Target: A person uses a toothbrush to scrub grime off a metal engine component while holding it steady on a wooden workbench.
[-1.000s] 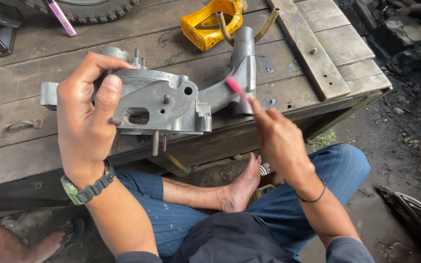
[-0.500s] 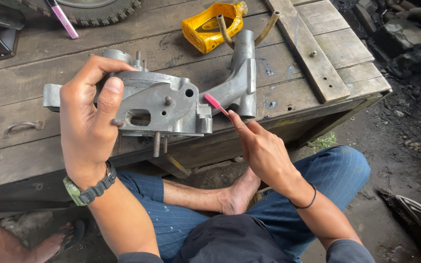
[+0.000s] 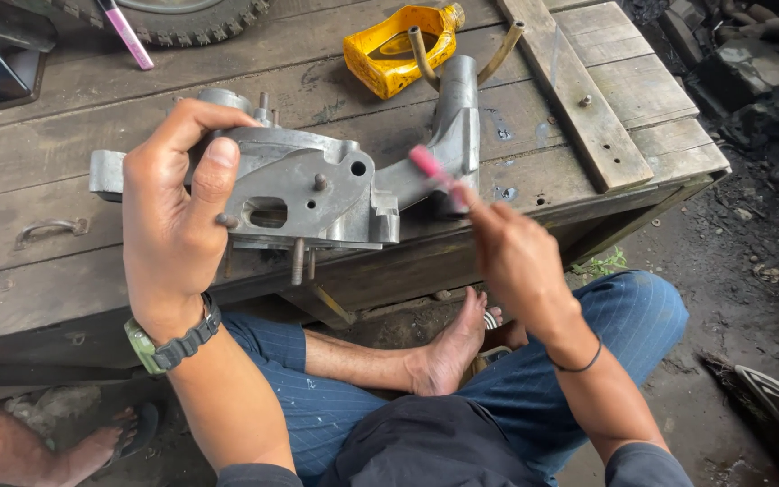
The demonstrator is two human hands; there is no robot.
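The left hand (image 3: 178, 221) is closed around the left half of a grey cast-metal engine casing (image 3: 308, 185), thumb across its face beside the rectangular opening and fingers curled over its top edge, holding it above the near edge of a worn wooden plank bench (image 3: 588, 99). The casing's long axis runs from that hand out to its right, rising into a tubular arm. The right hand (image 3: 516, 257) pinches a thin pink-handled tool (image 3: 430, 167), whose tip points up and left from the fingers and meets the casing where the arm joins the body. The right hand is nearer that junction. A yellow metal part (image 3: 389, 50) lies beyond both hands.
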